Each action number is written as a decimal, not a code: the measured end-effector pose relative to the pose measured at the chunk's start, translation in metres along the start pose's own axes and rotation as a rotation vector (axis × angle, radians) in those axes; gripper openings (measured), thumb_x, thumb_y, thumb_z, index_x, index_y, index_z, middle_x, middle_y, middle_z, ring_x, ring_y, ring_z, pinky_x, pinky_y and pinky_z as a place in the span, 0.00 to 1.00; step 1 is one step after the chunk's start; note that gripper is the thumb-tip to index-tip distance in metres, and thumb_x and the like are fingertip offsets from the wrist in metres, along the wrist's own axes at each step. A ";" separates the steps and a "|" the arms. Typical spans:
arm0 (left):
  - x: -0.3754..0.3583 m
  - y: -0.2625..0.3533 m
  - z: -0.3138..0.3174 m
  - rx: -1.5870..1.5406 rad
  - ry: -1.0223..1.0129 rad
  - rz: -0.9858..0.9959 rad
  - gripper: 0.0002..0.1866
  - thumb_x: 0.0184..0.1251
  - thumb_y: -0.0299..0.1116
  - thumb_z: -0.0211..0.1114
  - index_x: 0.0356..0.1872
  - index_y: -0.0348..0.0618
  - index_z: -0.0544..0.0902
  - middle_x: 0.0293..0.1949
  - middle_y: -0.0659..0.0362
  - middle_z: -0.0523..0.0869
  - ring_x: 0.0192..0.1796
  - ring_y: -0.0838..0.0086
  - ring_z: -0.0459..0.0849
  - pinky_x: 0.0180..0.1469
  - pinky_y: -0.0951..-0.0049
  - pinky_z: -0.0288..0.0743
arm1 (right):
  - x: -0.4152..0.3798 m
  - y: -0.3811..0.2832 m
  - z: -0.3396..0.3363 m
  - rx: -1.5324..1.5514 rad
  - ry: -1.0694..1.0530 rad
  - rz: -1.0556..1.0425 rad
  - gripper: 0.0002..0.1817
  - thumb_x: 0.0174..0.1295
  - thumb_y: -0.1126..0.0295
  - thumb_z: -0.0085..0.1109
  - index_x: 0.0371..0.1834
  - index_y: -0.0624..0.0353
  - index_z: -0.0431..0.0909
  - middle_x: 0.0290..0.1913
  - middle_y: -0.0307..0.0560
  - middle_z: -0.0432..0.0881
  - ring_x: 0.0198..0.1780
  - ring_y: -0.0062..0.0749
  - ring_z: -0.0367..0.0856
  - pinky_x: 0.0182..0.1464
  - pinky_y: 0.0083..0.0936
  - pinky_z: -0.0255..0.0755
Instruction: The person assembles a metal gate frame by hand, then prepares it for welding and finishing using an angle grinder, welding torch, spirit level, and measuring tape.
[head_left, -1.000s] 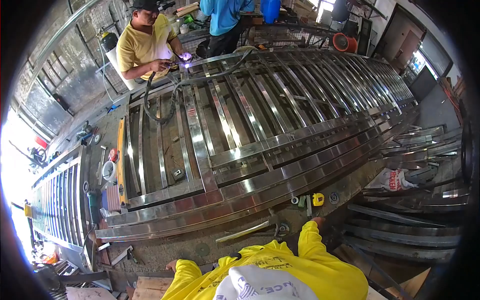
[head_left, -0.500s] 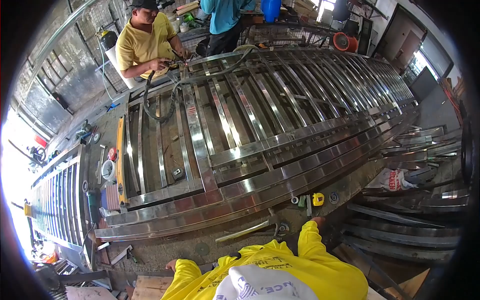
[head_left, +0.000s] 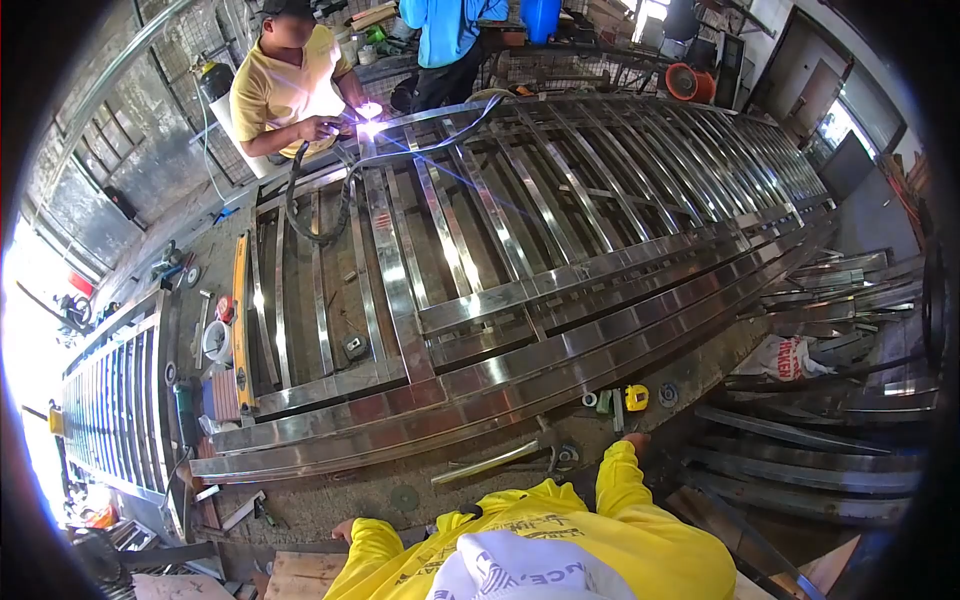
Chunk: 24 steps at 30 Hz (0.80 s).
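I wear yellow long sleeves. Only a small part of my left hand point(head_left: 344, 527) shows past the cuff, low above the concrete floor near a wooden board point(head_left: 298, 577). My right hand point(head_left: 634, 439) is also mostly hidden by its sleeve; it is down by the floor just below a yellow tape measure point(head_left: 636, 397). Neither hand visibly holds anything, and the fingers are hidden. A large stainless steel gate frame point(head_left: 520, 300) lies flat in front of me. A loose steel strip point(head_left: 487, 463) lies between my arms and the frame.
At the far end of the frame, a person in a yellow shirt point(head_left: 275, 90) welds with a bright arc point(head_left: 368, 118). Another person in blue point(head_left: 445, 40) stands behind. Steel bars point(head_left: 820, 440) are stacked at the right, and a second grille point(head_left: 115, 400) lies at the left. Small tools lie scattered on the floor.
The welding arc at the far end went out half a second ago and is lit again, brighter. My hands and arms have not moved.
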<state>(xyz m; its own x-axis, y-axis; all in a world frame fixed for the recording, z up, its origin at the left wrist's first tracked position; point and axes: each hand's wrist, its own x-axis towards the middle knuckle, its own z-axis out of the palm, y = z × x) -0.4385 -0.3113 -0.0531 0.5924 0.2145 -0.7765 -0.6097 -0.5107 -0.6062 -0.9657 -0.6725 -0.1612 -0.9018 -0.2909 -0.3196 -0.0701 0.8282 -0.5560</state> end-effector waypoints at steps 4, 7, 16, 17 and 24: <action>-0.010 0.000 -0.003 0.014 0.026 -0.024 0.25 0.70 0.53 0.55 0.64 0.57 0.78 0.65 0.60 0.77 0.64 0.60 0.77 0.59 0.42 0.66 | 0.086 0.057 0.066 -0.166 -0.049 0.012 0.23 0.78 0.59 0.29 0.59 0.66 0.68 0.54 0.68 0.78 0.55 0.56 0.81 0.56 0.44 0.75; -0.018 0.000 -0.006 0.020 0.042 -0.025 0.24 0.71 0.51 0.55 0.63 0.56 0.78 0.64 0.59 0.78 0.63 0.60 0.78 0.58 0.43 0.68 | 0.030 0.015 0.017 0.082 -0.122 0.153 0.36 0.76 0.50 0.29 0.66 0.77 0.63 0.67 0.72 0.67 0.69 0.59 0.66 0.73 0.41 0.56; -0.025 -0.001 -0.004 0.021 0.063 -0.030 0.24 0.71 0.51 0.55 0.63 0.57 0.79 0.63 0.59 0.79 0.62 0.59 0.78 0.56 0.43 0.68 | 0.062 0.039 0.051 0.174 -0.059 0.297 0.34 0.77 0.50 0.24 0.67 0.71 0.63 0.61 0.73 0.73 0.64 0.61 0.73 0.68 0.47 0.64; -0.018 -0.001 -0.004 0.011 0.076 -0.033 0.23 0.70 0.51 0.55 0.63 0.57 0.79 0.63 0.59 0.79 0.61 0.59 0.79 0.55 0.42 0.68 | 0.070 0.047 0.054 0.168 -0.075 0.274 0.34 0.77 0.50 0.24 0.67 0.71 0.63 0.61 0.73 0.73 0.64 0.60 0.73 0.69 0.47 0.63; 0.038 0.004 0.011 -0.038 -0.064 -0.050 0.26 0.69 0.54 0.54 0.65 0.60 0.77 0.66 0.61 0.76 0.66 0.59 0.74 0.62 0.38 0.61 | 0.054 0.033 0.044 0.190 -0.066 0.240 0.31 0.77 0.54 0.26 0.67 0.69 0.64 0.64 0.67 0.73 0.67 0.56 0.71 0.72 0.43 0.59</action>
<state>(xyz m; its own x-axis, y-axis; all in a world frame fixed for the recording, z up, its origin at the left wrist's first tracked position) -0.4245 -0.2959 -0.0867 0.5863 0.2925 -0.7554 -0.5588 -0.5291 -0.6386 -0.9984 -0.6818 -0.2305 -0.8531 -0.1336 -0.5044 0.2278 0.7743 -0.5904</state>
